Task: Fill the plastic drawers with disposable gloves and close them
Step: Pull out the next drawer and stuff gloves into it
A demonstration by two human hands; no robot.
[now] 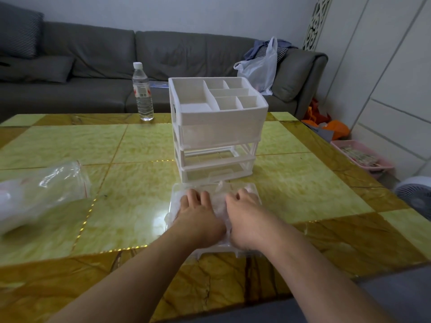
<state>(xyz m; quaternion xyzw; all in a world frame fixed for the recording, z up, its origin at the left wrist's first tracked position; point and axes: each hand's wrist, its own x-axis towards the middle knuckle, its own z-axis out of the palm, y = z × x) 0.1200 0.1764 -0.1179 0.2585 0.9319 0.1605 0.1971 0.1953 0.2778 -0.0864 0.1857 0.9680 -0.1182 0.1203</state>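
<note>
Both hands press flat into a clear drawer [211,249] that lies on the surface just in front of the white drawer unit [217,127]. The left hand [198,215] and right hand [245,215] each have the grip spread, fingers straight on the thin gloves [220,203] inside. The likely trouble is spring-back: loose gloves may puff above the rim and snag when the drawer slides into the open slot in the unit, or the light drawer may skid on the glossy top. The surface [116,145] is yellow-green with brown veined bands; left of the unit lies a plastic bag [39,192], behind it a water bottle [142,92] and a grey sofa [93,64]
</note>
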